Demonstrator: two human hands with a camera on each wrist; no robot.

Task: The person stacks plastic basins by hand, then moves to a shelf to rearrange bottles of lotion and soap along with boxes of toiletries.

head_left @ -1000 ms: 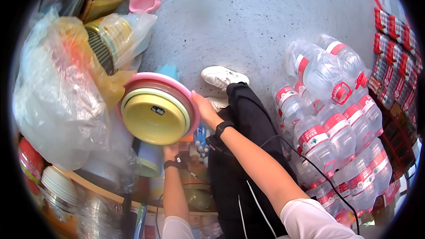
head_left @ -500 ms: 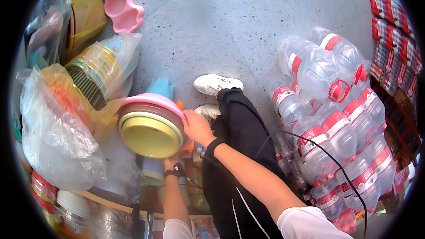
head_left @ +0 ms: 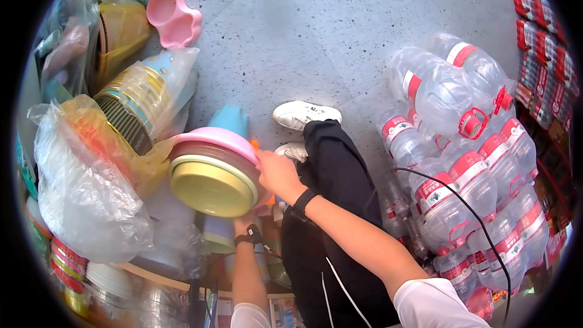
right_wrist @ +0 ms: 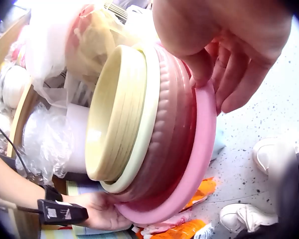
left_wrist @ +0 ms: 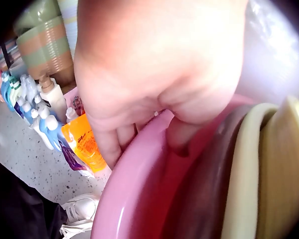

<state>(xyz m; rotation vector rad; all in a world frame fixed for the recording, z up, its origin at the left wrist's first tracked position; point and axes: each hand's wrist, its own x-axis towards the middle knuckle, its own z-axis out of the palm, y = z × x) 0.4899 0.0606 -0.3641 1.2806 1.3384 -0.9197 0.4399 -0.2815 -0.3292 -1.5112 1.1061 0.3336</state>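
Observation:
A nested stack of basins is held on its side above the floor: a pink basin (head_left: 221, 138) outermost, then a brownish one, a cream one and a yellow basin (head_left: 209, 188) innermost. My right hand (head_left: 274, 173) grips the pink basin's (right_wrist: 192, 164) right rim, thumb on the outside wall and fingers (right_wrist: 234, 84) over the rim. My left hand (head_left: 246, 223) holds the stack from below, its fingers (left_wrist: 109, 147) curled over the pink rim (left_wrist: 129, 199). The right wrist view shows the yellow basin (right_wrist: 109, 114) facing left, with my left hand (right_wrist: 102, 211) under the stack.
Shrink-wrapped packs of water bottles (head_left: 461, 164) are piled at the right. Plastic bags of goods (head_left: 85, 188) crowd the left, with a pink flower-shaped dish (head_left: 173, 18) behind. White shoes (head_left: 303, 114) stand on the grey floor. Detergent bottles (left_wrist: 35, 104) and an orange pouch (left_wrist: 82, 144) sit below.
The stack has tipped so its open side faces more to the lower left. My right hand has shifted from resting at the pink rim's edge to gripping over it.

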